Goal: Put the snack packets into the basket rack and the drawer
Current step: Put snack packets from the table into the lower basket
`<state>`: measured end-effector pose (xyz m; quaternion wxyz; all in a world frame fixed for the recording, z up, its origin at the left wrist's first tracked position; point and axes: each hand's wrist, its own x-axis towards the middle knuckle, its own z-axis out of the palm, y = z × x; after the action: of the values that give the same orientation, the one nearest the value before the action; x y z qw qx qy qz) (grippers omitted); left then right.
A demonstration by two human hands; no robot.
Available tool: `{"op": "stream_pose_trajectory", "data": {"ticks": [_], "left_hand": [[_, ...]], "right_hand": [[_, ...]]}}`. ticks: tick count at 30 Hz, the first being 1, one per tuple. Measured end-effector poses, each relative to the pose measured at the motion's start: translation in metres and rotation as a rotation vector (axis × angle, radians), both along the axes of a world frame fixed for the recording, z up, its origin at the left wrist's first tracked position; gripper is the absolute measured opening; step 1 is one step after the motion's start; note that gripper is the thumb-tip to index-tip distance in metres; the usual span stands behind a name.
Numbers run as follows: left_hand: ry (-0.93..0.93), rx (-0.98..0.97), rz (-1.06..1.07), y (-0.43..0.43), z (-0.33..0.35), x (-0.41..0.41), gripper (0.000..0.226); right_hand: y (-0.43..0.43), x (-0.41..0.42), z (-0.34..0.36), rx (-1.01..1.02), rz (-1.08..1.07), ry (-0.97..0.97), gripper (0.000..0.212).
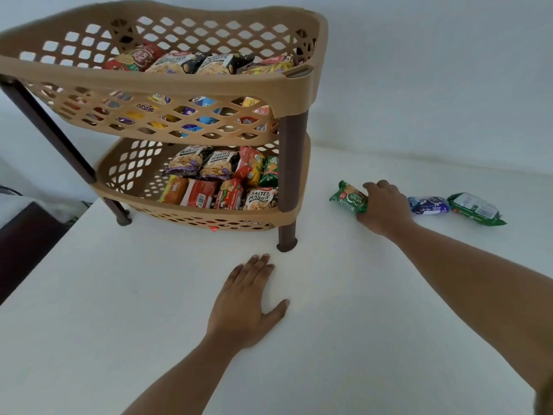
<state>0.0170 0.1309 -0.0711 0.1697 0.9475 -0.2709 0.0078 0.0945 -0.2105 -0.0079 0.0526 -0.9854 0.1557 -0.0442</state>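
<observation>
Green packet (348,197) under right fingers (372,187)

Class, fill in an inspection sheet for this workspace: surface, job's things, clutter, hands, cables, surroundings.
Surface: white table, mostly bare.
Job's things: two-tier rack, packets in both tiers; green packet under the right hand; blue packet and a second green packet loose on the table to its right; no drawer seen.
Clutter: nothing seen.
Hands: left hand flat on the table, empty; right hand closing on the green packet.
Cables: nothing seen.
Surroundings: pale wall; dark furniture at left.
</observation>
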Motion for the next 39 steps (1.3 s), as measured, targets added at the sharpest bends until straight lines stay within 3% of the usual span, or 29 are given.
{"op": "stream_pose_trajectory", "data": {"ticks": [3,12,14,16,18,20,24,28,33,37,39], "left_hand": [[0.003,-0.002,-0.003,0.0,0.001,0.0,0.078],[0.07,-0.019,-0.01,0.002,0.007,-0.001,0.082],[0.145,-0.074,-0.018,0.003,0.012,-0.002,0.083],[0.331,-0.269,0.03,0.007,0.024,-0.006,0.07],[0.527,-0.564,0.125,0.018,0.039,-0.016,0.043],[0.609,-0.777,0.208,0.03,0.052,-0.027,0.035],[0.721,-0.914,0.331,0.056,0.07,-0.038,0.036],[0.686,-0.93,0.514,0.086,0.091,-0.02,0.037],[0.593,-0.974,0.53,0.137,0.12,0.021,0.022],[0.457,-0.873,0.497,0.176,0.151,0.069,0.023],[0.353,-0.81,0.462,0.19,0.169,0.094,0.026]], "right_hand": [[0.004,-0.01,-0.001,0.109,-0.097,0.013,0.046],[0.087,-0.107,-0.001,0.696,-0.27,-0.245,0.036],[0.122,-0.135,-0.003,0.822,-0.267,-0.273,0.039],[0.154,-0.156,-0.002,0.901,-0.24,-0.272,0.041],[0.184,-0.165,0.0,0.928,-0.196,-0.255,0.043],[0.209,-0.164,0.004,0.975,-0.156,-0.253,0.045],[0.258,-0.147,0.012,0.976,-0.056,-0.198,0.051],[0.3,-0.124,0.023,0.891,0.069,-0.217,0.052],[0.33,-0.104,0.032,0.947,0.262,-0.279,0.049],[0.326,-0.095,0.018,0.933,0.237,-0.343,0.024],[0.312,-0.088,0.002,0.835,0.235,-0.314,0.009]]}}
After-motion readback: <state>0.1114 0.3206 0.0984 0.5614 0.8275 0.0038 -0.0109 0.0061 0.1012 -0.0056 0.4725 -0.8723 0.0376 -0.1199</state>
